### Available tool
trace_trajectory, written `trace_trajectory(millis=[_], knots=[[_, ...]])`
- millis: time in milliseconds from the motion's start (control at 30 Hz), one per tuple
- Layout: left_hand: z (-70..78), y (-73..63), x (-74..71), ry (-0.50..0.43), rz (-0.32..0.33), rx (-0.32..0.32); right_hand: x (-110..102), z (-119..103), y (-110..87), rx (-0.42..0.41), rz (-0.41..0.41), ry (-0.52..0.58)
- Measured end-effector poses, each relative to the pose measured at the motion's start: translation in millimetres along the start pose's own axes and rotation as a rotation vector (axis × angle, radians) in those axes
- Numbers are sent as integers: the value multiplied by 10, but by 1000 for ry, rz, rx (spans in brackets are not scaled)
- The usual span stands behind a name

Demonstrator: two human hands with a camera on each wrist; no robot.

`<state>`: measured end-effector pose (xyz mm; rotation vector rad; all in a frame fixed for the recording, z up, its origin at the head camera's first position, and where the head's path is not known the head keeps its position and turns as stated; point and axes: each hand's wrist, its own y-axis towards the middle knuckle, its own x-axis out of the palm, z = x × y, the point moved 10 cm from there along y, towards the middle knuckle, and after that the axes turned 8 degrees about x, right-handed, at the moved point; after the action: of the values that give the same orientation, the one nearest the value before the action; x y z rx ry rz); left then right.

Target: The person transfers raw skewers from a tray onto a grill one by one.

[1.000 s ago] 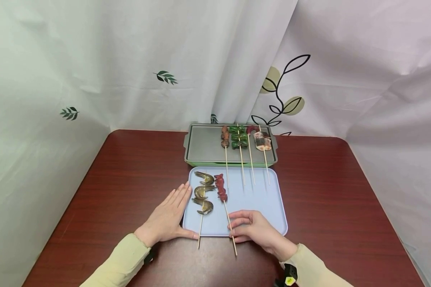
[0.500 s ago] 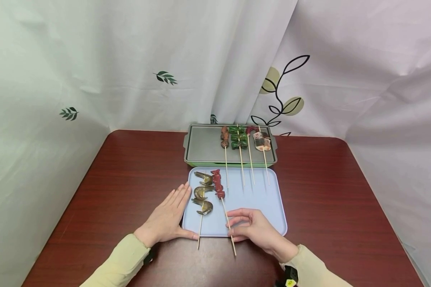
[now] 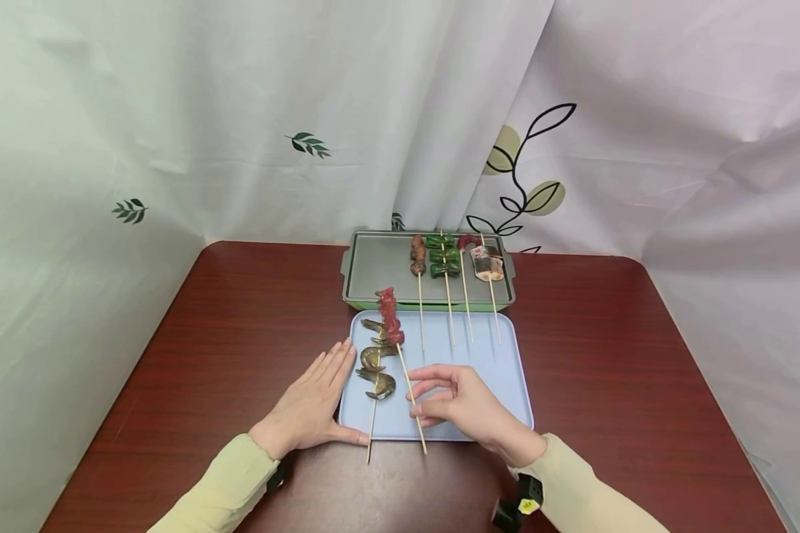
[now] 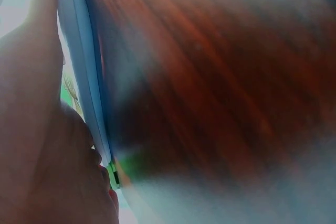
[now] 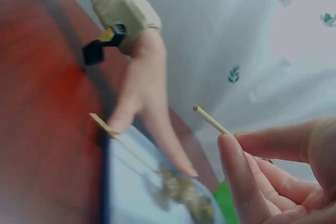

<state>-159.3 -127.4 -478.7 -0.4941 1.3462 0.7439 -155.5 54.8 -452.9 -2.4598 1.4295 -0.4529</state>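
Observation:
My right hand (image 3: 463,403) pinches the lower stick of a red meat skewer (image 3: 390,314) between thumb and fingers. The red pieces hang over the tray's far left part, in front of the top shrimp. In the right wrist view, the end of this skewer's stick (image 5: 210,120) sticks out past the fingertips. With straight fingers, my left hand (image 3: 313,403) rests along the left edge of a pale blue tray (image 3: 487,392); its thumb lies by the front edge, at the shrimp skewer's stick. The shrimp skewer (image 3: 376,359) lies on the tray's left side.
Behind the tray stands a grill with a grey plate (image 3: 380,270) and green base. On its right half lie a brown meat skewer (image 3: 418,255), a green pepper skewer (image 3: 444,255), a dark red skewer (image 3: 465,243) and a fish skewer (image 3: 487,263), their sticks overhanging the tray.
My right hand has moved the red meat skewer up, left and away from me, from beside the shrimp to in front of the top one. The left hand has stayed put.

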Motion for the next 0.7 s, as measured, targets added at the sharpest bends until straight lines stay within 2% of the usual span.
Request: trace_trajectory(millis=[133,433,700], knots=[[5,-5,-9,-2,12,3,-63,-201,121,-36,26,-27],[-6,5,0,-3,-25,-9,-218,-633,425,-96,108,-17],[5,5,-15,-2,-17,-7,-335,-729,746,-62,145,28]])
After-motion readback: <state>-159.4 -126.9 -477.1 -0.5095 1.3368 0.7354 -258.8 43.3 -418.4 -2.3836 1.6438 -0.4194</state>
